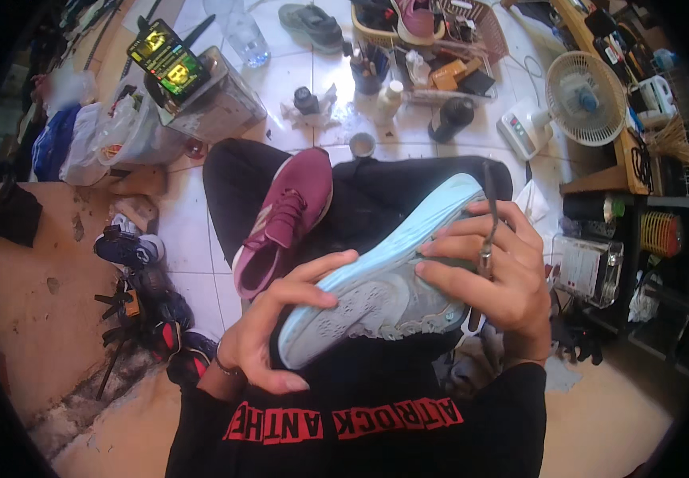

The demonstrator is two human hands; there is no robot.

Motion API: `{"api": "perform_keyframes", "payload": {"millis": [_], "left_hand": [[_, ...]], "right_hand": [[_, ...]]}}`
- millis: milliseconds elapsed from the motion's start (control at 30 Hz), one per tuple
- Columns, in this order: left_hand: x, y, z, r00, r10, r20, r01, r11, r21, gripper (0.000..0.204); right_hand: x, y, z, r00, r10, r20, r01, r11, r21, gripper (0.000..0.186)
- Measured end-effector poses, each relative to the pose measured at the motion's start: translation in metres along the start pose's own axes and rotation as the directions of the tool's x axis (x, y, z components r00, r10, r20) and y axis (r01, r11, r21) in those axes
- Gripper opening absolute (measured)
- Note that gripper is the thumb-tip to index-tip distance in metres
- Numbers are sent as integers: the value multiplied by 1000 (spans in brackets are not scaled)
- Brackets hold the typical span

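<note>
A grey sneaker [360,305] with a light blue sole [388,247] lies tilted on its side above my lap, toe toward the lower left. My left hand [268,331] is closed around its toe end, thumb below and fingers over the sole. The fingertips of my right hand [496,267] press on the seam between sole and upper near the heel. A thin, dark, long-handled tool [485,256] with a metal part is held between the right fingers; its exact kind cannot be made out. A maroon sneaker [290,203] rests on my left leg.
Ahead on the tiled floor stand a small cup [362,144], a dark jar [305,100], a white bottle [390,95] and a black bottle [451,119]. A fan [586,97] is at right. A lit phone [167,62] leans on a box at left; more shoes lie lower left.
</note>
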State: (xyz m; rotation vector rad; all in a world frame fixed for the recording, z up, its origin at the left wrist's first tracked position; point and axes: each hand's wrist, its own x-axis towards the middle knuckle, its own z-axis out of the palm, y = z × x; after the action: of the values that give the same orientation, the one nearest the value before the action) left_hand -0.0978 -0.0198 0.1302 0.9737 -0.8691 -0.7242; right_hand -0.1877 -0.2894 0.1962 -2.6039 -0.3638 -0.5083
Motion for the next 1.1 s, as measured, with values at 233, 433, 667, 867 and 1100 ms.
{"api": "perform_keyframes", "payload": {"millis": [233, 433, 667, 867, 1100], "left_hand": [[21, -15, 14, 828, -550, 110, 561, 805, -193, 76], [38, -17, 22, 824, -525, 214, 563, 802, -201, 83], [33, -23, 26, 821, -546, 166, 568, 810, -145, 89], [30, -20, 24, 860, -489, 148, 505, 858, -98, 90], [36, -13, 23, 777, -603, 182, 626, 712, -318, 67]], "right_hand": [[-19, -24, -18, 947, -311, 77, 320, 925, -204, 17], [-16, -25, -13, 925, -379, 22, 374, 900, -223, 10], [-17, -20, -5, 939, -344, 7, 343, 935, -90, 9], [-14, -21, -12, 933, -354, 65, 359, 928, -98, 20], [-13, -1, -4, 999, -42, 8, 42, 998, 42, 15]]}}
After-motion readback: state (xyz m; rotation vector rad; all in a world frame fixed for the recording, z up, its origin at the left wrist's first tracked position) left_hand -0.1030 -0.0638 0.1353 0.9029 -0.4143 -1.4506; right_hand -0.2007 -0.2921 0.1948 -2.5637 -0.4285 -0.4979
